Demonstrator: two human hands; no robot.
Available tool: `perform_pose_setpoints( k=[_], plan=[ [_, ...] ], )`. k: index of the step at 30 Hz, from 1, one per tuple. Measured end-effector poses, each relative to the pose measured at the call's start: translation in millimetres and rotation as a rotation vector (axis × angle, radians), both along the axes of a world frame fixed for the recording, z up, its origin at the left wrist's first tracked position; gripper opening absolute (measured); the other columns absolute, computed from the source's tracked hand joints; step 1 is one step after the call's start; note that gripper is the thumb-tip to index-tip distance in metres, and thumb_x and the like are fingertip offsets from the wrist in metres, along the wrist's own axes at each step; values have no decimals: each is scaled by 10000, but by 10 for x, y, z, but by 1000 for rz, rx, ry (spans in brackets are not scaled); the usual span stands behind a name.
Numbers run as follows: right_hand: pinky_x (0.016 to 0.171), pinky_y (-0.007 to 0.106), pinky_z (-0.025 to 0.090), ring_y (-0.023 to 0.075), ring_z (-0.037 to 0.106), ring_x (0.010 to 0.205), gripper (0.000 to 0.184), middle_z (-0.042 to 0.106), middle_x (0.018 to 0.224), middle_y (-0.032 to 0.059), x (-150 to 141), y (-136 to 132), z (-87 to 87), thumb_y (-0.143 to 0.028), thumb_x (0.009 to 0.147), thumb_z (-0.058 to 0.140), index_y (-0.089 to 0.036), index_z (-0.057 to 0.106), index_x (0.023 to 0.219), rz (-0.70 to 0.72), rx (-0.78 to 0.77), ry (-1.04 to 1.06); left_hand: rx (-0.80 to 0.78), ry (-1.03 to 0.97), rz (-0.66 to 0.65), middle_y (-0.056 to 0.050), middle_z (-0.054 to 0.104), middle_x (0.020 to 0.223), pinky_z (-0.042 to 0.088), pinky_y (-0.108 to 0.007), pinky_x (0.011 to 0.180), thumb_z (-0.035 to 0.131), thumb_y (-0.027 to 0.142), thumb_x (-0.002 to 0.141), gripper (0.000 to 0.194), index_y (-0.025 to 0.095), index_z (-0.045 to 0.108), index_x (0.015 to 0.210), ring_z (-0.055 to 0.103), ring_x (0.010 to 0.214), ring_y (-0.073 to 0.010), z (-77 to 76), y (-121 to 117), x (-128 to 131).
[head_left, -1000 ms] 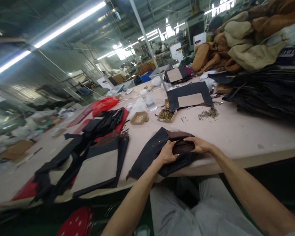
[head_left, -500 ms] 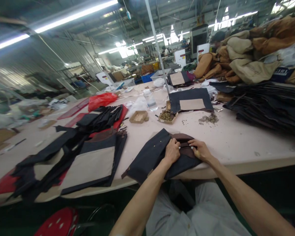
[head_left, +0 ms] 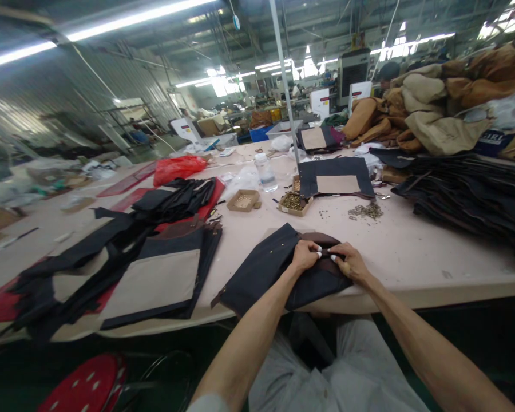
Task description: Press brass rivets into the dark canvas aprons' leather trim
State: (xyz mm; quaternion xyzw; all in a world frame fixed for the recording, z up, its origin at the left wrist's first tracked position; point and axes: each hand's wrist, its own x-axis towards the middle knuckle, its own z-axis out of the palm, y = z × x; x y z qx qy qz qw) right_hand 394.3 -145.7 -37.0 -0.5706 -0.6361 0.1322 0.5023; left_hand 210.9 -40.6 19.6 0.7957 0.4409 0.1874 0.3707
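Note:
A dark navy fabric piece [head_left: 257,266] with brown leather-like parts and small metal studs lies at the table's front edge, partly folded over. My left hand [head_left: 305,254] pinches one end of a brown strap [head_left: 325,252] on it. From the other side my right hand [head_left: 347,260] pinches the same strap, thumb and fingers pressed together. The two hands almost meet over a brown panel [head_left: 326,264]. White coverings show on some fingertips. My palms and fingers hide much of the strap.
Stacked dark pieces with beige panels [head_left: 154,283] lie at left. Beyond my hands are a box of brass-coloured hardware [head_left: 294,203], a shallow cardboard box [head_left: 244,200], a water bottle [head_left: 266,173] and loose metal rings [head_left: 366,212]. A dark fabric pile [head_left: 472,194] stands right; a red stool [head_left: 86,383] is below left.
My hands have come closer together, from spreading the brown part to pinching the strap between them. The navy piece lies flatter and stays at the table edge. The view has shifted slightly.

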Motion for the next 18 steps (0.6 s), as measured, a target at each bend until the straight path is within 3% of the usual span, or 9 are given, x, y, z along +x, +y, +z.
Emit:
perform_pose_setpoints(
  k=[9, 13, 18],
  plan=[
    [888, 400, 515, 249, 663, 933, 251, 753, 966, 72, 13, 103, -44, -309, 755, 691, -218, 779, 972, -95, -128, 113, -119, 53, 62, -48, 730, 700, 485, -226, 588, 683, 144, 682, 261, 129, 790, 919, 654, 620, -143, -75, -5, 6],
    [758, 325, 510, 220, 667, 806, 282, 762, 886, 56, 30, 232, -28, -326, 710, 700, -196, 793, 943, -88, -278, 134, -155, 90, 120, -74, 730, 691, 489, -223, 567, 730, 249, 709, 227, 125, 805, 884, 652, 590, -143, -35, -2, 62],
    [539, 235, 399, 157, 604, 601, 259, 725, 682, 16, 93, 412, 88, -235, 642, 677, -178, 810, 857, -132, -528, 130, -288, 158, 174, -95, 697, 606, 492, -235, 514, 767, 212, 640, 207, 89, 805, 803, 648, 530, -169, 8, 69, 179]
  ],
)
